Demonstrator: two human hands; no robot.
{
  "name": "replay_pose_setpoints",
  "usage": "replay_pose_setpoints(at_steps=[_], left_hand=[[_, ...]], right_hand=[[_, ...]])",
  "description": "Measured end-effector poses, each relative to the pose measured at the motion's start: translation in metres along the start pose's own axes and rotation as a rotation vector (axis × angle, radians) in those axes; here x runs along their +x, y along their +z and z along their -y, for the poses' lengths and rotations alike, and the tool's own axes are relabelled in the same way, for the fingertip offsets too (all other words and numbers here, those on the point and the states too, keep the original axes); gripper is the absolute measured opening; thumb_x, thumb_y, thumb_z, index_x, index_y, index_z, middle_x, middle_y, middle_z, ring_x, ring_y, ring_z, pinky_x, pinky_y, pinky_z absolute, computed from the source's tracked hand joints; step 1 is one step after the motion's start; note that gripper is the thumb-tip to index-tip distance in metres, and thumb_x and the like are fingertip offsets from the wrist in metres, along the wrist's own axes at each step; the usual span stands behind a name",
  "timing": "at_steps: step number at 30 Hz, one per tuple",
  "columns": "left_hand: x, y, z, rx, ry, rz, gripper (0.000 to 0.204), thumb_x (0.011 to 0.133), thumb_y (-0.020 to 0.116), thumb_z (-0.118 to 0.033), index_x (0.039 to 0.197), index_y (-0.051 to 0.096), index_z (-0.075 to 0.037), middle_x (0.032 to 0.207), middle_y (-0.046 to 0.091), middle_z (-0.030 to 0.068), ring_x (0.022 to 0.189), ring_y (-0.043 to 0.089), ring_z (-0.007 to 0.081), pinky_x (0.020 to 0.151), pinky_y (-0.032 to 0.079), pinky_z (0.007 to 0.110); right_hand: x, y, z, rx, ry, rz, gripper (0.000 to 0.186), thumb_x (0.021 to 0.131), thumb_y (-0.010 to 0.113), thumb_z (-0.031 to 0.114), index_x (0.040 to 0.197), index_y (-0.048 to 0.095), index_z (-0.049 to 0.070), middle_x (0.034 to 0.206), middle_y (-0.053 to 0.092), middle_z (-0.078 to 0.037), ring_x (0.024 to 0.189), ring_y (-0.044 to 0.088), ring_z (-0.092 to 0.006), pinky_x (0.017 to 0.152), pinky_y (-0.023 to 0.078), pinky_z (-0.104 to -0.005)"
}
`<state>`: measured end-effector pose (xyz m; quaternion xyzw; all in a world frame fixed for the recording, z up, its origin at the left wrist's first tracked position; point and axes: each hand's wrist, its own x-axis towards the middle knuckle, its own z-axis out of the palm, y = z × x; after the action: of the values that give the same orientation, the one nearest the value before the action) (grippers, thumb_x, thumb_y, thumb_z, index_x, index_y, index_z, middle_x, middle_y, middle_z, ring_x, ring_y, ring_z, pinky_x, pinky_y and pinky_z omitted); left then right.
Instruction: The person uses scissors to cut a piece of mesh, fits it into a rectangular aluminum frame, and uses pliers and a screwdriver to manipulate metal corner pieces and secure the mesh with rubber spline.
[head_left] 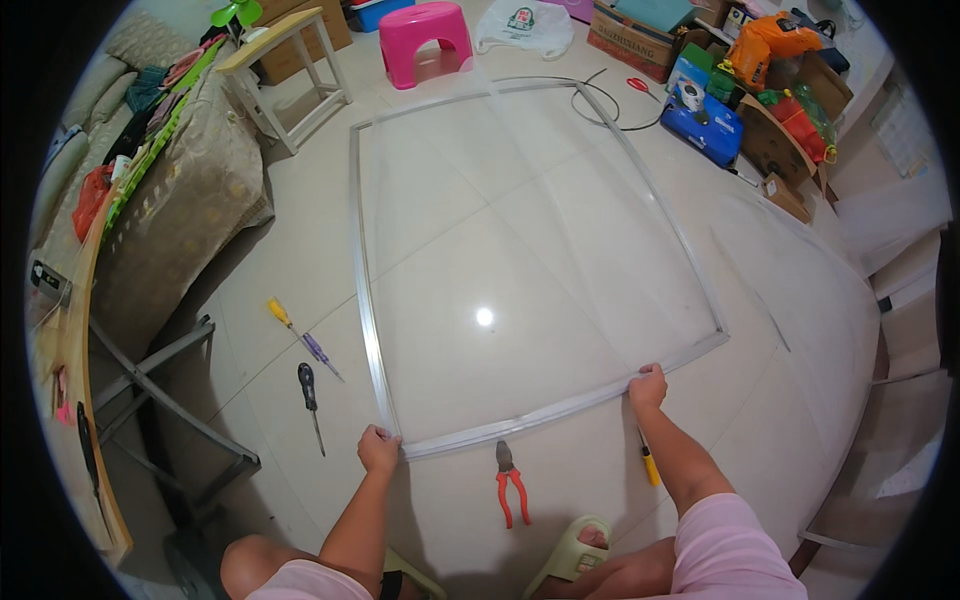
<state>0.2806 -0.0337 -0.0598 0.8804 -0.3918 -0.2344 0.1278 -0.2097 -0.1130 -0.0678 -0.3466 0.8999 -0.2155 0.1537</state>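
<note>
A rectangular silver metal frame [365, 330] lies on the floor with a sheer pale mesh [520, 250] across it. My left hand [380, 450] grips the frame's near left corner, and my right hand [647, 388] grips the near bar toward the right. Red-handled pliers [511, 492] lie just below that bar. A yellow-handled screwdriver [650, 464] lies beside my right forearm. Left of the frame lie a black screwdriver [307, 385], a yellow one [279, 311] and a purple one [316, 349]. A coil of dark cord [622, 128] and red scissors [639, 86] lie at the far right corner.
At the left are a covered bed [190, 170], a white stand [288, 125] and folding metal legs [170, 380]. A pink stool [425, 45] and plastic bag [523, 25] sit behind the frame. Boxes and packages [700, 125] crowd the back right; sheer material [820, 330] lies right.
</note>
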Motion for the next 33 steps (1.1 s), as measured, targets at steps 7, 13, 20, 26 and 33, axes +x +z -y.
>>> replay_pose_setpoints(at_steps=[7, 13, 20, 26, 33], left_hand=[[-0.002, 0.007, 0.014, -0.252, 0.006, -0.136, 0.022, 0.063, 0.074, -0.015, 0.069, 0.056, -0.004, 0.065, 0.061, 0.0095, 0.064, 0.059, 0.0265, 0.064, 0.048, 0.036], [-0.008, 0.025, 0.053, -0.31, -0.305, -0.104, 0.016, 0.062, 0.072, -0.012, 0.065, 0.058, -0.005, 0.066, 0.062, 0.0078, 0.062, 0.059, 0.0225, 0.063, 0.048, 0.035], [-0.011, 0.017, 0.036, -0.284, -0.281, -0.002, 0.016, 0.064, 0.073, -0.01, 0.066, 0.058, -0.004, 0.065, 0.062, 0.0068, 0.062, 0.059, 0.019, 0.062, 0.048, 0.033], [-0.001, 0.033, 0.014, -0.679, 0.012, -0.045, 0.018, 0.069, 0.059, 0.006, 0.085, 0.055, -0.002, 0.068, 0.059, 0.0044, 0.057, 0.052, 0.0093, 0.05, 0.04, 0.022], [-0.037, 0.02, -0.169, -0.727, 0.346, 0.048, 0.019, 0.073, 0.054, 0.007, 0.089, 0.053, -0.002, 0.069, 0.059, 0.0055, 0.065, 0.057, 0.0117, 0.061, 0.044, 0.023]], right_hand=[[-0.007, 0.001, 0.01, 0.114, -0.071, 0.057, 0.026, 0.061, 0.058, 0.002, 0.086, 0.057, 0.007, 0.068, 0.06, -0.01, 0.068, 0.06, -0.0287, 0.065, 0.048, -0.0381], [-0.013, 0.005, 0.023, 0.139, -0.117, 0.049, 0.028, 0.061, 0.06, 0.002, 0.09, 0.057, 0.006, 0.065, 0.057, -0.008, 0.064, 0.058, -0.0248, 0.063, 0.047, -0.0359], [0.013, 0.015, 0.004, 0.376, 0.013, -0.078, 0.05, 0.06, 0.061, 0.0, 0.11, 0.057, 0.004, 0.098, 0.058, -0.015, 0.092, 0.056, -0.0274, 0.082, 0.045, -0.0344], [0.076, -0.023, 0.065, 0.206, -0.372, -0.201, 0.06, 0.061, 0.056, -0.003, 0.121, 0.053, 0.002, 0.122, 0.05, -0.02, 0.114, 0.048, -0.0337, 0.096, 0.039, -0.035], [0.124, -0.171, 0.062, 0.319, -0.315, -0.736, 0.057, 0.062, 0.053, -0.002, 0.12, 0.052, -0.002, 0.124, 0.052, -0.019, 0.118, 0.047, -0.0311, 0.1, 0.036, -0.0344]])
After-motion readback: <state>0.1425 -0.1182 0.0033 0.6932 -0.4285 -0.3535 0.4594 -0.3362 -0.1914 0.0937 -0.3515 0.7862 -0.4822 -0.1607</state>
